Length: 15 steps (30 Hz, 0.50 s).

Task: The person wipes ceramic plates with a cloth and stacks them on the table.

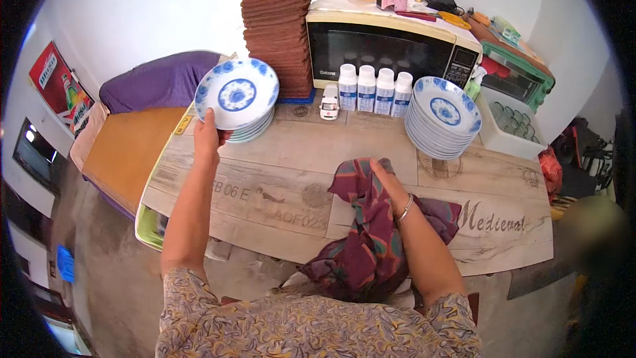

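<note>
My left hand [211, 134] grips the near edge of a white plate [217, 107] with a blue floral pattern, thumb on top and fingers beneath. The plate is over a short stack of plates [255, 131] at the table's left; whether it touches them I cannot tell. A maroon checked cloth [368, 225] hangs from my right hand [389, 185], its fingers partly hidden by the folds. A bracelet circles the right wrist. Farther right stands a taller stack of matching plates [444, 122].
Several white bottles [366, 88] and a toy car [329, 103] stand before a microwave [384, 45]. Folded brown towels [277, 40] are piled beside it. A white bin [507, 126] of glasses is at right, and a purple-draped couch [165, 79] at left.
</note>
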{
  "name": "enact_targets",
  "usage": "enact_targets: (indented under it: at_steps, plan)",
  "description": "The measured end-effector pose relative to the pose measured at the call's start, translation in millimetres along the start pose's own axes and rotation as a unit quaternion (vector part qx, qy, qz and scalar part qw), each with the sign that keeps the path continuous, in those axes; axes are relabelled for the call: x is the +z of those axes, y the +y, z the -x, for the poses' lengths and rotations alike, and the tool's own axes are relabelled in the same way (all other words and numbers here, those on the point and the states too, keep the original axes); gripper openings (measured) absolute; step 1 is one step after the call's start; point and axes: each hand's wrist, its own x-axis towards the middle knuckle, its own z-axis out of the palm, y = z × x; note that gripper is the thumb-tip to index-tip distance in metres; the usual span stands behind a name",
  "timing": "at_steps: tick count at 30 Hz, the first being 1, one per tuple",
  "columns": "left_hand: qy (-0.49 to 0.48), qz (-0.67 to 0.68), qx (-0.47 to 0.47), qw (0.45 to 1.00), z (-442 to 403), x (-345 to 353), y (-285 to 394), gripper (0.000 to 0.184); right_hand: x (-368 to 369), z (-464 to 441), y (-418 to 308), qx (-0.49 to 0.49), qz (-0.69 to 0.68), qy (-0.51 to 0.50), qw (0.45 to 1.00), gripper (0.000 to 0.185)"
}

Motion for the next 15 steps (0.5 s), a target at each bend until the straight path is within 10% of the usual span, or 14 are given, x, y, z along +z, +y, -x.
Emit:
enact_targets:
  at_steps: [15]
  plan:
    - [0.016, -0.028, -0.059, 0.998, -51, -13, -25, 0.044, 12, 11, -15, 0.012, 0.022, 0.011, 1.0, 0.054]
